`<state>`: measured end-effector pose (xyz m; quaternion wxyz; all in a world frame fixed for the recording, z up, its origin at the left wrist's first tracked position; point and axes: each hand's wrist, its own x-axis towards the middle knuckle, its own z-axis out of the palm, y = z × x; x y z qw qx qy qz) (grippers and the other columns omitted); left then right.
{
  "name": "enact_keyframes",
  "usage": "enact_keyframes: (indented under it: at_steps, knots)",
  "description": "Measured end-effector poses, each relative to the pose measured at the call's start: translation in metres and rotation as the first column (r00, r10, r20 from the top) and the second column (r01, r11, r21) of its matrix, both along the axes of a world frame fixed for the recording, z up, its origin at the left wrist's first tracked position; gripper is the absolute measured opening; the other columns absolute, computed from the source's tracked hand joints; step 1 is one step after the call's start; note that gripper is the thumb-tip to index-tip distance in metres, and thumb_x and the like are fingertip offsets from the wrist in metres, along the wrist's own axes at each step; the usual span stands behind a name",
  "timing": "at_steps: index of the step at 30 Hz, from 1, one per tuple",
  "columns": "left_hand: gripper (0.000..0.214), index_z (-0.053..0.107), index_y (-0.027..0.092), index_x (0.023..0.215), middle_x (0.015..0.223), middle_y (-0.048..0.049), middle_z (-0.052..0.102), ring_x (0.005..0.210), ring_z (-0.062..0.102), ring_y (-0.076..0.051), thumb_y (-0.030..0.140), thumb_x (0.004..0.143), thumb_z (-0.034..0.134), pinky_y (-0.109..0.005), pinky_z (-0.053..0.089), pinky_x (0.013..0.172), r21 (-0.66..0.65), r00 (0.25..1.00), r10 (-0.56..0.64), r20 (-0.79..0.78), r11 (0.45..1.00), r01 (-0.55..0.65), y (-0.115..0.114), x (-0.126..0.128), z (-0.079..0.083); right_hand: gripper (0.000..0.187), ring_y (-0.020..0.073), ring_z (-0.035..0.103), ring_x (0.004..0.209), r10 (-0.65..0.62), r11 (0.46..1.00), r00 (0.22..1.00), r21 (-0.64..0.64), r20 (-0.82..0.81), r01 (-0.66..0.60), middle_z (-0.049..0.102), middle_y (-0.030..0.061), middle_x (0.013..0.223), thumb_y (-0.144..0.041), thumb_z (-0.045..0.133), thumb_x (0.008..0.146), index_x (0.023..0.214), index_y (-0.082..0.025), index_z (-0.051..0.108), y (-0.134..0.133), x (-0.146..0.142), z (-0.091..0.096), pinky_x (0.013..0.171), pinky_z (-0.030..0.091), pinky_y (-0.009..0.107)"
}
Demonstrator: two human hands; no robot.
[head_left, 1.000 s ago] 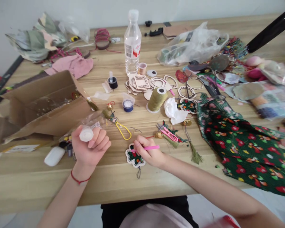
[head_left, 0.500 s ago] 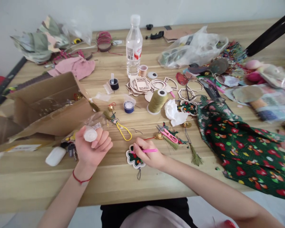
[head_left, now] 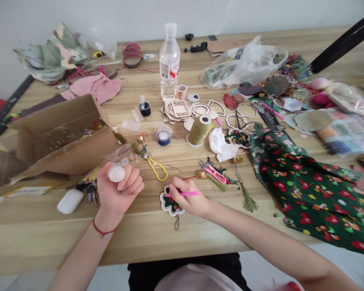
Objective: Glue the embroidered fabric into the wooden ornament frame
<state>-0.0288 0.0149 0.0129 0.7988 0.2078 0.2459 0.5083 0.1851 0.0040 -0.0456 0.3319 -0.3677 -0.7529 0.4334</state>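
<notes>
My left hand point(head_left: 119, 189) is raised off the table, its fingers closed round a small white bottle point(head_left: 116, 173) whose end sticks out above the fist. My right hand point(head_left: 188, 200) pinches a thin pink tool point(head_left: 186, 193) and holds its tip over a flower-shaped wooden ornament point(head_left: 170, 205) covered in green floral cloth, which lies flat near the table's front edge. A cord hangs from the ornament's lower end.
An open cardboard box point(head_left: 60, 137) lies at the left. A water bottle point(head_left: 169, 60), a spool of olive thread point(head_left: 199, 130), wooden cut-outs point(head_left: 182, 108), pink snips point(head_left: 216, 172), a crumpled tissue point(head_left: 221, 144) and green floral cloth point(head_left: 303, 182) crowd the table. A white lozenge-shaped object point(head_left: 69, 201) lies by my left wrist.
Both hands have stayed almost in place; the pink tool's tip has shifted slightly on the ornament. The view has tilted a little, so everything sits somewhat lower in the frame.
</notes>
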Motion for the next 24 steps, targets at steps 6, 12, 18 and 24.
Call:
enact_keyframes:
  at_steps: [6, 12, 18, 24]
  knots:
    - [0.057, 0.024, 0.018, 0.048, 0.047, 0.007, 0.017, 0.04, 0.012, -0.005, 0.044, 0.078, 0.065, -0.023, 0.02, 0.041, -0.003, 1.0, -0.001, 0.01, 1.0, 0.001, 0.0, -0.001, -0.002, 0.027, 0.0097, 0.045, 0.051, -0.015, 1.0, 0.999, 0.002, -0.05, 0.015, 0.048, -0.0042, 0.058, -0.028, 0.038, 0.098, 0.071, -0.023, 0.037, 0.001, -0.001, 0.002, 0.049, 0.034, 0.022]
    - [0.058, 0.023, 0.018, 0.048, 0.047, 0.0072, 0.017, 0.04, 0.012, -0.005, 0.043, 0.078, 0.065, -0.023, 0.02, 0.04, 0.003, 1.0, -0.004, 0.007, 1.0, 0.004, 0.0, -0.001, 0.0, 0.027, 0.0102, 0.048, 0.053, -0.037, 0.999, 0.995, -0.016, -0.093, 0.036, 0.052, -0.0035, 0.061, -0.028, 0.039, 0.098, 0.072, -0.023, 0.039, 0.0, -0.001, 0.004, 0.051, 0.037, 0.023]
    - [0.056, 0.022, 0.018, 0.048, 0.047, 0.0072, 0.019, 0.04, 0.013, -0.005, 0.043, 0.079, 0.062, -0.021, 0.025, 0.04, 0.003, 1.0, 0.022, -0.012, 1.0, -0.022, 0.0, 0.0, -0.001, 0.019, 0.013, 0.058, 0.062, -0.098, 0.995, 0.98, -0.011, -0.173, 0.098, 0.06, -0.0007, 0.069, -0.03, 0.047, 0.099, 0.083, -0.022, 0.052, 0.004, -0.003, -0.004, 0.06, 0.046, 0.025]
    - [0.056, 0.019, 0.02, 0.049, 0.046, 0.0066, 0.019, 0.038, 0.014, -0.005, 0.048, 0.085, 0.051, -0.021, 0.028, 0.038, -0.027, 0.997, 0.07, 0.009, 0.997, -0.07, 0.004, -0.002, -0.002, 0.009, 0.0198, 0.064, 0.094, -0.147, 0.978, 0.963, 0.115, -0.225, 0.177, 0.067, 0.0066, 0.099, -0.024, 0.053, 0.098, 0.101, -0.023, 0.062, 0.018, -0.007, -0.001, 0.085, 0.051, 0.036]
